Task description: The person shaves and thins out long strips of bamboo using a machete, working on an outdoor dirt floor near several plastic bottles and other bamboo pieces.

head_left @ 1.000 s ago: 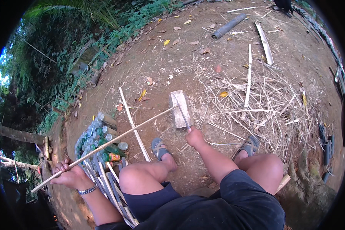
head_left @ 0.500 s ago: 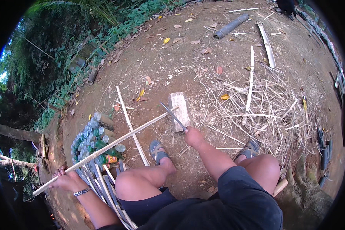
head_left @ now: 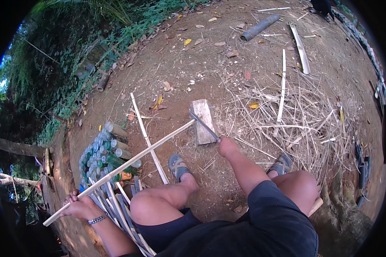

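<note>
Pale strip shifted left, tip near wooden block's left edge; knife crossed near that end, so blade likely bore there. Left hand, lower-left of block, had fingers curled round strip; right hand, lower-right, gripped knife.

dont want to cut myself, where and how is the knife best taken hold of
Probably at the near end of the knife, which the right hand covers, coming from the lower right of the picture. The blade points away, up and left over the block, so that should keep the grip behind it.
</note>
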Demonstrator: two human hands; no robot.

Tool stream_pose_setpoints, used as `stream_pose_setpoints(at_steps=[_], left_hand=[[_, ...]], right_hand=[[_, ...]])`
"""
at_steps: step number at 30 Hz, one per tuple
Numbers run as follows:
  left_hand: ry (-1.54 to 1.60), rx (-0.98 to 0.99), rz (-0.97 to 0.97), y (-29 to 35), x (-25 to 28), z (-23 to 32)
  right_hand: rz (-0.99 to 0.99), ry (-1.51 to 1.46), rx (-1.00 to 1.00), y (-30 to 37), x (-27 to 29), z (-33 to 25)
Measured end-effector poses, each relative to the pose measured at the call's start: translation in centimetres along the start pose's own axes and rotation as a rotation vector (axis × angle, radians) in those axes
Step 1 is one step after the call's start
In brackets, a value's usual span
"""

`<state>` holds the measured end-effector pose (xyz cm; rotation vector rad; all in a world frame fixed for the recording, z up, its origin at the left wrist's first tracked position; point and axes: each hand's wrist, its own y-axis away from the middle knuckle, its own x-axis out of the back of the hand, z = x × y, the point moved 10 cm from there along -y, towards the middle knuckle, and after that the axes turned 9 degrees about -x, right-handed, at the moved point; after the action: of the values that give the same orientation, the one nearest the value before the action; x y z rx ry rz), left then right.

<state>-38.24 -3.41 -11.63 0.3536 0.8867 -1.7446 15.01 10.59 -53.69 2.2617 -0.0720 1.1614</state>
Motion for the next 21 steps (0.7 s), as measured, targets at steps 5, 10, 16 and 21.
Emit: stream_pose_setpoints(at_steps=[5, 10, 16, 21], left_hand=[[-0.004, -0.009, 0.010, 0.0, 0.3, 0.1], [-0.011, -0.008, -0.011, -1.6, 1.0, -0.9], [-0.098, -0.054, 0.082, -2.0, 2.0, -0.4], [-0.097, -0.052, 0.067, -0.1, 0.7, 0.2]], right_hand=[[-0.104, 0.048, 0.238, 6.0, 1.5, -8.2], [-0.099, 0.013, -0.008, -1.1, -1.2, 0.3], [-0.126, -0.038, -0.045, -1.4, 0.4, 1.1], [-0.178, 0.006, 0.196, 5.8, 1.0, -6.9]])
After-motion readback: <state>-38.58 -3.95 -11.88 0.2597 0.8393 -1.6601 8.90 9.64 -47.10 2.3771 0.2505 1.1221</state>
